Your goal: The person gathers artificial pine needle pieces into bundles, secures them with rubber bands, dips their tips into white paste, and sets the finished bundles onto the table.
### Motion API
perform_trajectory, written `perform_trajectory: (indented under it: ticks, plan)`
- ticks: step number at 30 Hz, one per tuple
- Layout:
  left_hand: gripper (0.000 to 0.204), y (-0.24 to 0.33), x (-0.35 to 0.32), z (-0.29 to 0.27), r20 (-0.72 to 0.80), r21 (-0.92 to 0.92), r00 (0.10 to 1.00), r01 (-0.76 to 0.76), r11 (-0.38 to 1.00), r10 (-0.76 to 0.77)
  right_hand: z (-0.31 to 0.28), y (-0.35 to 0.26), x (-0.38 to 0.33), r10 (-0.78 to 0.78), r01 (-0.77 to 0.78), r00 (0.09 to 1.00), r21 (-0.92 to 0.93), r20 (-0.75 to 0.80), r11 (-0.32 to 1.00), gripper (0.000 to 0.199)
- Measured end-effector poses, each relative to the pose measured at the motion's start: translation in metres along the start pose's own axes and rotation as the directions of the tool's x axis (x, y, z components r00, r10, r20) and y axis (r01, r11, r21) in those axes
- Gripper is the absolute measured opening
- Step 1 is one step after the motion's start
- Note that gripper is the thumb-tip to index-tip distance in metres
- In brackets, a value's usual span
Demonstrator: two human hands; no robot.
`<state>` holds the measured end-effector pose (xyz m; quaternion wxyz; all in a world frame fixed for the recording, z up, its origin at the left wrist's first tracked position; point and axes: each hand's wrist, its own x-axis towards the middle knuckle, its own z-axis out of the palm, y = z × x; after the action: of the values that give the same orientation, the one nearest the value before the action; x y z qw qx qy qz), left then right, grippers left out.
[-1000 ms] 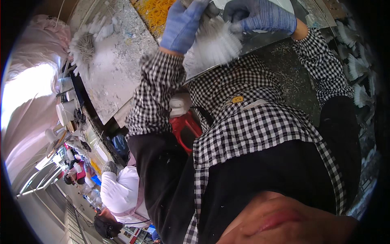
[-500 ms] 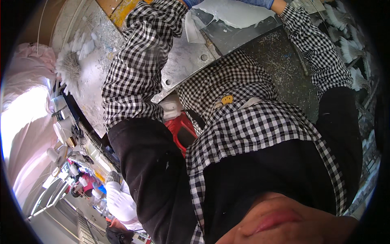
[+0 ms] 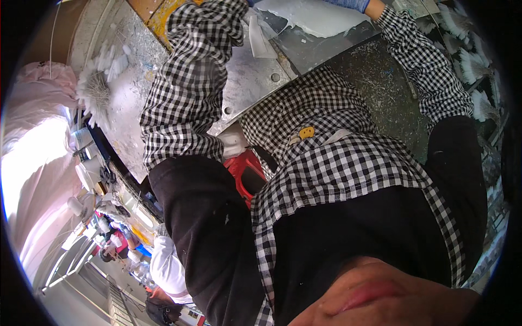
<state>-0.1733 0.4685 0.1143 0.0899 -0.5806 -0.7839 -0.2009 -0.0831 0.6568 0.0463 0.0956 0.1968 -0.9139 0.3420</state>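
My left hand [image 3: 251, 2] shows only as a sliver of blue glove at the top edge, beyond a black-and-white checked sleeve. Its fingers lie out of the picture. Farther right, the blue-gloved wrist side of my right hand [image 3: 350, 4] is in sight, its fingers also cut off by the top edge. Between the two hands, a white sheet-like mass [image 3: 318, 20] with a ragged edge spreads over a dark grey surface [image 3: 302, 50]. A white strip [image 3: 262, 41] hangs beside my left sleeve. What either hand touches or holds is hidden.
A metal plate with round holes [image 3: 253, 81] lies before my lap. Bunches of white bristles on wires stand at left [image 3: 97, 89] and right [image 3: 472, 65]. A red plastic object [image 3: 239, 169] sits by my left elbow. Lower left, a person in a white sleeve [image 3: 168, 269] works nearby.
My left hand has slipped almost wholly past the top edge. My right hand has stayed nearly in place. The whole view has shifted slightly.
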Motion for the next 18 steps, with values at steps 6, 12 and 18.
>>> perform_trajectory:
  ticks: [6,12,18]
  plan:
    - [0.049,-0.005,-0.002,-0.014,0.078,-0.509,0.990,0.138,0.850,-0.114,-0.011,-0.021,0.020,0.236,-0.243,0.920,-0.018,0.313,0.970,0.047]
    - [0.041,0.002,0.008,-0.002,0.099,0.054,0.995,-0.009,0.999,0.004,0.008,0.022,0.004,-0.164,0.165,0.986,-0.039,0.016,0.986,0.047]
    - [0.039,-0.003,0.006,0.005,0.088,0.091,0.994,-0.074,0.993,0.066,0.013,0.022,-0.002,-0.107,0.106,0.994,-0.067,-0.009,0.992,0.048]
